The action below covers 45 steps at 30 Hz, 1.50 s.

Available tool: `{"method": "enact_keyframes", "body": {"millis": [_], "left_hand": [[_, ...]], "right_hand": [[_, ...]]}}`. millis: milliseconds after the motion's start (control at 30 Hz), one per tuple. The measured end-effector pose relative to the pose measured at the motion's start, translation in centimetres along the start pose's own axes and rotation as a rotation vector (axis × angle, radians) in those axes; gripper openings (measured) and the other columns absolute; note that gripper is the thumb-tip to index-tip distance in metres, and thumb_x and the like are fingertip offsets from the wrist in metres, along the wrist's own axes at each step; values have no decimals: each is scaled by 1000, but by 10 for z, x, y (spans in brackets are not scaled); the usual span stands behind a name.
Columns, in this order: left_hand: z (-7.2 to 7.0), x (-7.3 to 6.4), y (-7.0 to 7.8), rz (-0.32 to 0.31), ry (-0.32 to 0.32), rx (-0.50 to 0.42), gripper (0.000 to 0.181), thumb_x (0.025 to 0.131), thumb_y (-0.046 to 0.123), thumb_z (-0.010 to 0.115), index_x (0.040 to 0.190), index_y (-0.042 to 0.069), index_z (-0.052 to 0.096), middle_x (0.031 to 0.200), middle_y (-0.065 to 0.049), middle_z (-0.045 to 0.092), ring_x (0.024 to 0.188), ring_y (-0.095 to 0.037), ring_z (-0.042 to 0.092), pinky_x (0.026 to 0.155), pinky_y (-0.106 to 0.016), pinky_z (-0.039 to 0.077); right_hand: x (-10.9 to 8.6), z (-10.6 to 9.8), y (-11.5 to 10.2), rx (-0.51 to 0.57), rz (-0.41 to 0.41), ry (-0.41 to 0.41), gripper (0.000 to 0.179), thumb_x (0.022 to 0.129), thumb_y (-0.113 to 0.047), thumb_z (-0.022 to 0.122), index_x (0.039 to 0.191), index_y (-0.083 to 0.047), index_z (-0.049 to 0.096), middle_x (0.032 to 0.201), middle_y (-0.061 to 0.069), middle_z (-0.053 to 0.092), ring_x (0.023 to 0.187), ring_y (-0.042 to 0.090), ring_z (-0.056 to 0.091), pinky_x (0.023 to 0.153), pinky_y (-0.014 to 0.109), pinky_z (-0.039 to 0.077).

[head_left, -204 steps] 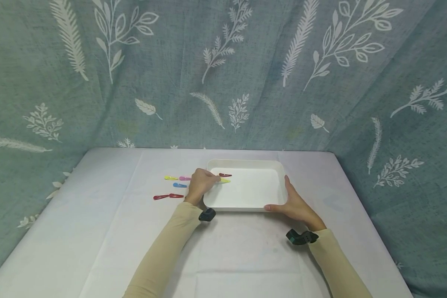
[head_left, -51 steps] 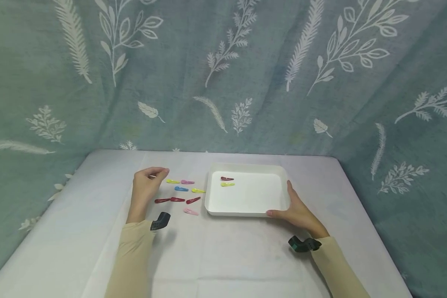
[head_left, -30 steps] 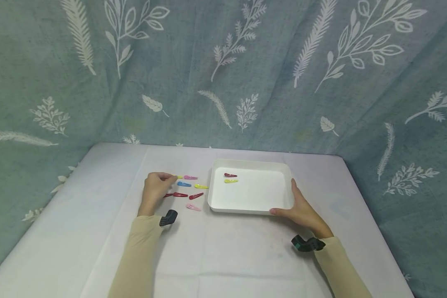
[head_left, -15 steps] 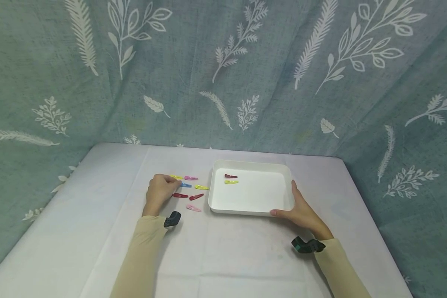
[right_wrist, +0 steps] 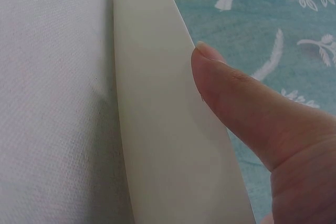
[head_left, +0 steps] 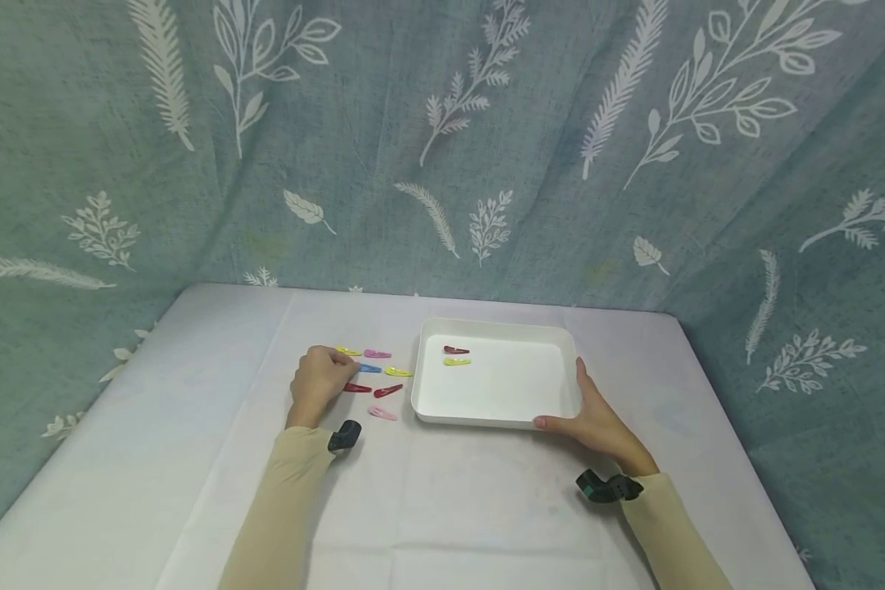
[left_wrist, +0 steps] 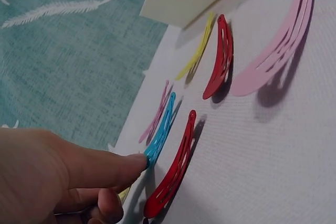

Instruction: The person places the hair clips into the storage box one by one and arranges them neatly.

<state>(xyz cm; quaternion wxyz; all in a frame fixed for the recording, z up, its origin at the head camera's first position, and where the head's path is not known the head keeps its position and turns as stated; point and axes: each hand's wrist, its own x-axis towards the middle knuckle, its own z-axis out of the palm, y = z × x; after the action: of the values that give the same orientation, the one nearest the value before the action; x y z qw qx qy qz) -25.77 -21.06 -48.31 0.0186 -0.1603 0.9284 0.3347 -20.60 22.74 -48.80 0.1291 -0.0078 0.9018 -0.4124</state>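
Note:
My left hand point(head_left: 320, 380) is low over the left group of snap hair clips, pinching the near end of the blue hair clip point(left_wrist: 164, 129) between thumb and fingertips. Beside it in the left wrist view lies a red hair clip point(left_wrist: 173, 174). My right hand point(head_left: 597, 422) grips the near right corner of a white tray point(head_left: 479, 422), thumb point(right_wrist: 220, 72) on the front rim and fingers along the right side. Inside the tray, toward its left, a dark red hair clip point(head_left: 456, 350) lies behind a yellow hair clip point(head_left: 457, 361).
Around the blue clip lie a mauve hair clip point(head_left: 378, 354), two more yellow ones, another red hair clip point(head_left: 388, 390) and a pale pink hair clip point(head_left: 382, 412). A leaf-patterned curtain point(head_left: 369, 238) hangs behind the white-covered table point(head_left: 450, 508).
My left hand came back from the tray, passed over the far left yellow clip and settled at the blue one. More clips show left of the tray than at first. My right hand stays on the tray.

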Motion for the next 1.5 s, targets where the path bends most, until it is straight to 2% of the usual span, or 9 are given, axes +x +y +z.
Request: {"method": "enact_keyframes", "body": {"millis": [167, 400, 600, 767, 1033, 1300, 1400, 1500], "left_hand": [[0, -1, 1, 4, -13, 7, 32, 96, 29, 69, 112, 2, 75, 121, -19, 74, 101, -34, 69, 79, -43, 49], [1, -2, 5, 18, -22, 46, 30, 94, 33, 72, 104, 5, 76, 111, -16, 75, 90, -28, 66, 74, -41, 48], [0, -2, 6, 18, -27, 44, 26, 95, 30, 71, 102, 5, 75, 111, -16, 74, 91, -29, 65, 76, -43, 49], [-3, -1, 5, 42, -54, -6, 27, 96, 27, 68, 106, 2, 75, 117, -19, 73, 99, -30, 65, 82, -44, 49], [-6, -1, 6, 81, -75, -81, 25, 97, 20, 67, 110, 0, 74, 106, -18, 74, 89, -24, 62, 73, -30, 45], [-9, -2, 7, 83, -119, -155, 28, 98, 20, 66, 119, 3, 74, 121, -19, 73, 102, -26, 64, 84, -36, 49], [-9, -2, 8, 78, -123, -172, 28, 99, 21, 65, 119, 3, 74, 123, -19, 72, 106, -28, 64, 86, -37, 50], [-10, -3, 9, 73, -148, -198, 30, 100, 23, 65, 120, 3, 74, 126, -19, 71, 104, -26, 62, 83, -33, 49]], "right_hand": [[1, 0, 0, -1, -3, 3, 147, 75, -56, 88, 163, -8, -19, 173, 24, -5, 160, 47, 3, 125, 67, 14], [0, -1, 0, -3, 0, 0, 147, 75, -56, 88, 163, -8, -20, 173, 24, -5, 160, 47, 4, 125, 66, 15], [0, -1, -1, -1, 0, -3, 146, 76, -56, 87, 163, -9, -20, 173, 25, -4, 160, 47, 5, 125, 66, 16], [-1, 0, -1, 9, -1, -1, 146, 75, -56, 88, 163, -9, -20, 173, 25, -4, 160, 47, 4, 125, 66, 16], [1, 0, 1, 3, 2, -4, 145, 76, -55, 87, 163, -9, -19, 173, 24, -6, 160, 47, 3, 124, 68, 14], [0, 1, 1, 8, -3, 0, 143, 77, -52, 87, 163, -9, -19, 173, 24, -6, 160, 47, 3, 124, 68, 14], [0, 0, 1, 7, -2, -4, 143, 78, -52, 87, 163, -9, -19, 173, 24, -6, 160, 48, 3, 125, 68, 14], [0, -2, 1, 7, -2, -8, 143, 77, -54, 87, 163, -9, -19, 174, 23, -7, 160, 46, 1, 125, 67, 13]]}}
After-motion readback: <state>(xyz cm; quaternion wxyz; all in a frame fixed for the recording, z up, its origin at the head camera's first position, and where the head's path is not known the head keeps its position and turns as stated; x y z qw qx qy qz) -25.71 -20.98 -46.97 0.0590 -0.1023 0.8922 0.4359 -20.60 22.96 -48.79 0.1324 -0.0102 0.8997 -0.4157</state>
